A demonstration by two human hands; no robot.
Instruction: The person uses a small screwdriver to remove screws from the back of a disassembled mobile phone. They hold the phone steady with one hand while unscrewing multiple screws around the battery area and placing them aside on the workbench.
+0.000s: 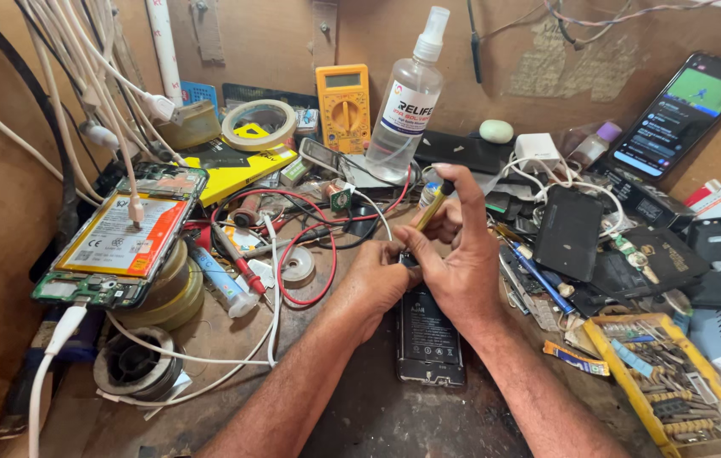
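Opened phone's [429, 335] top behind both hands [428, 271]

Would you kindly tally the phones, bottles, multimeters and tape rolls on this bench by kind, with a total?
Phones lit and propped against the wall: 1
Opened phones with the battery showing: 2, one on the tape stack, one under the hands
Clear spray bottles: 1
Yellow multimeters: 1
Loose tape rolls at the back: 1
Total: 6
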